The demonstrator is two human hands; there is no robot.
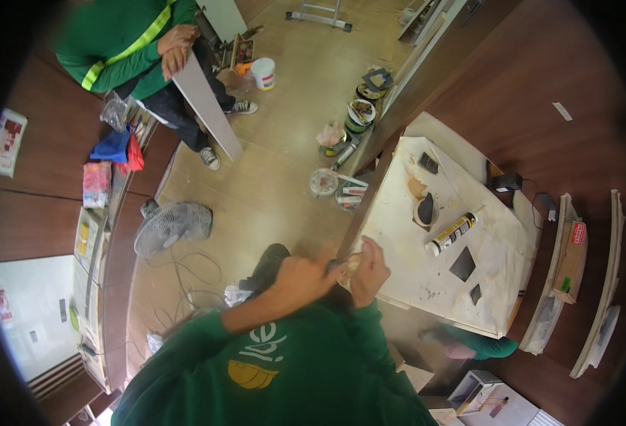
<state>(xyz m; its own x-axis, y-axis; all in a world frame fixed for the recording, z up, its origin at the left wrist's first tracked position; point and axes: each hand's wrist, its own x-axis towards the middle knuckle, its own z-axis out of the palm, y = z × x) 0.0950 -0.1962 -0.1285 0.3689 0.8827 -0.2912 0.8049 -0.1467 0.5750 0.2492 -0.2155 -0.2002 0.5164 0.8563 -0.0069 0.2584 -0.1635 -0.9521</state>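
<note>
In front of my chest, above the near left edge of a table with a stained white cover (398, 284), my two hands come together. My right hand (371, 275) is closed with its fingers curled round a small pale, crumpled-looking piece (353, 265) whose kind I cannot make out. From the left, my left hand (302, 278) reaches across toward that piece; its fingers are smeared by motion. A sealant cartridge (452, 234) lies on the table beside a tape roll (425, 211) and dark flat pieces (463, 264). At the far side sits a small dark block (428, 163).
A seated co-worker in green (132, 60) holds a long pale board (206, 106) at the upper left. A fan (173, 226) and loose cables stand on the floor at left. Several buckets (359, 113) line the table's far left side. Another person's green sleeve (483, 344) shows below the table.
</note>
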